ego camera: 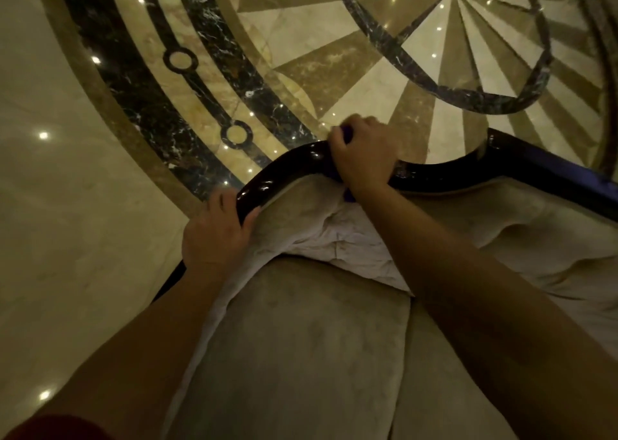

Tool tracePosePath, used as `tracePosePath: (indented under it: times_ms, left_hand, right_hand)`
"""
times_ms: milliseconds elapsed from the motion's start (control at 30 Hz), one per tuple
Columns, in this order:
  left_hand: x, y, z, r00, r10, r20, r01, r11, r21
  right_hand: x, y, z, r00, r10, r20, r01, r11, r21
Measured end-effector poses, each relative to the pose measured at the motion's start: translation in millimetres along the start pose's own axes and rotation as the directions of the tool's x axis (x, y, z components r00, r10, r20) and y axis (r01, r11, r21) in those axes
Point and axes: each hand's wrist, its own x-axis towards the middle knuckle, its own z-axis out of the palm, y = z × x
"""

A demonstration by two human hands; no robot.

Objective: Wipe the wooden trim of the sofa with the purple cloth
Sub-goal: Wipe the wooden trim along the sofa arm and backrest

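Observation:
A glossy dark wooden trim curves along the top edge of a beige sofa. My right hand is clamped over the crest of the trim, pressing the purple cloth against it; only small bits of cloth show above and below my fingers. My left hand grips the trim lower down on the left, fingers wrapped around the wood. Further right the trim runs on with a bluish sheen.
Beige sofa cushions fill the lower middle, with a rumpled white fabric tucked behind them. Beyond the sofa lies a polished marble floor with dark inlaid rings and light reflections.

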Motion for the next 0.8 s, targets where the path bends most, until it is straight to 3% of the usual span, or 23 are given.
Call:
tracePosePath:
  times_ms: [100, 233, 300, 400, 467, 533, 600, 667, 733, 800]
  left_hand:
    - [-1, 2, -1, 1.000, -0.013, -0.009, 0.013, 1.000, 0.011]
    - [-2, 4, -5, 1.000, -0.013, -0.013, 0.013, 0.999, 0.037]
    - [-2, 3, -6, 1.000, 0.011, -0.009, -0.011, 1.000, 0.012]
    - [-2, 2, -6, 1.000, 0.011, 0.003, -0.011, 1.000, -0.011]
    - [-3, 2, -6, 1.000, 0.019, -0.007, -0.019, 1.000, -0.014]
    - [-4, 1, -7, 0.999, 0.026, -0.026, -0.026, 1.000, -0.009]
    - [-4, 1, -5, 0.998, 0.034, -0.051, -0.035, 0.999, -0.020]
    - [-3, -1, -2, 0.997, 0.040, -0.071, -0.043, 0.999, -0.034]
    - [-2, -4, 2, 0.997, 0.043, -0.071, -0.046, 0.998, -0.035]
    - [-2, -7, 7, 0.997, 0.048, -0.067, -0.050, 0.998, -0.026]
  right_hand:
    - [-9, -30, 8, 0.945, -0.317, 0.076, 0.319, 0.948, -0.014]
    - [-22, -45, 21, 0.869, -0.493, 0.044, 0.493, 0.870, 0.022]
    - [-17, -19, 9, 0.890, -0.452, 0.051, 0.455, 0.890, -0.045]
    - [-9, 54, -31, 0.954, -0.222, 0.201, 0.283, 0.886, -0.368]
    - [-6, 89, -64, 0.938, -0.114, 0.328, 0.305, 0.723, -0.620]
    - [0, 95, -85, 0.899, -0.090, 0.429, 0.420, 0.461, -0.782]
    - [4, 82, -101, 0.869, -0.038, 0.494, 0.489, 0.232, -0.841]
    - [10, 70, -116, 0.864, -0.028, 0.503, 0.503, 0.115, -0.857]
    - [14, 65, -130, 0.865, -0.034, 0.501, 0.501, 0.118, -0.858]
    - [15, 62, -141, 0.878, -0.022, 0.478, 0.472, 0.215, -0.855]
